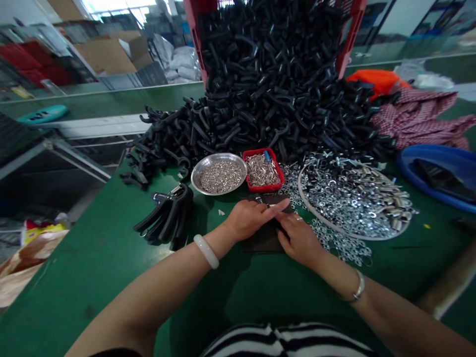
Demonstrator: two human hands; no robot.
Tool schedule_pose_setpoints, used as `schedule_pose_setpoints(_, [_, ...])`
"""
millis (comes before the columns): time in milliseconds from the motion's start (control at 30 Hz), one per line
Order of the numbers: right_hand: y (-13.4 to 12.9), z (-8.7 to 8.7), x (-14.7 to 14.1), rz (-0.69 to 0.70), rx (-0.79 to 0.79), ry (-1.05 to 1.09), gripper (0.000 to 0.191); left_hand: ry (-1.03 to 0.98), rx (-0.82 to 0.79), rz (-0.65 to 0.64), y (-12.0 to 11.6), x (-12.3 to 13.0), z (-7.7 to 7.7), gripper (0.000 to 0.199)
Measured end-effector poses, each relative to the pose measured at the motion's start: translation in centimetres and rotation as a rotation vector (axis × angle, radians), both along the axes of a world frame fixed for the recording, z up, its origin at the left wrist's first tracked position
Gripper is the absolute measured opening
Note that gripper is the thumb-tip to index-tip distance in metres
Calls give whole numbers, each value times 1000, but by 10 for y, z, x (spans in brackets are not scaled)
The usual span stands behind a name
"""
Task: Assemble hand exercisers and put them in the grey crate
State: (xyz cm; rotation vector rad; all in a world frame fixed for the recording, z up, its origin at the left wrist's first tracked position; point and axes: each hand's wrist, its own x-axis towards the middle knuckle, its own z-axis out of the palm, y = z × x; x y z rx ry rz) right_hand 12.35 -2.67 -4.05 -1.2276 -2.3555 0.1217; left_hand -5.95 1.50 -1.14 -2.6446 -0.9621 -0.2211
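Note:
My left hand (251, 218) and right hand (299, 242) meet over a dark flat pad (263, 242) on the green table top (111, 277). Between their fingers is a black plastic piece (260, 199) with a small metal part, mostly hidden. Just left of my hands lie several assembled black spring hand grips (165, 218). Beyond them are a steel bowl of small silver parts (219, 174), a red tray of similar parts (262, 171), and a round tray of metal rings and sleeves (353, 198). Loose rings (334, 243) lie near my right hand.
A red crate (353, 29) stands tipped at the back, above a large heap of black plastic handles (275, 99). A blue basin (439, 173), checked cloth (420, 116) and orange item (375, 82) lie right. Cardboard boxes (107, 54) stand beyond the table.

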Motion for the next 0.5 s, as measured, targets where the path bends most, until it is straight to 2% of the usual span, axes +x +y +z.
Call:
schedule_pose_setpoints(167, [-1, -3, 3, -11, 14, -26, 32, 74, 41, -46, -3, 3, 2, 53])
schedule_pose_setpoints(333, [-1, -3, -4, 5, 3, -17, 33, 121, -60, -33, 0, 1, 7, 53])
schedule_pose_setpoints(433, [-2, 16, 4, -4, 38, 0, 38, 92, -167, 9, 0, -5, 8, 56])
schedule_pose_setpoints(500, [-6, 34, 31, -134, 105, -7, 40, 9, -251, 59, 0, -10, 8, 55])
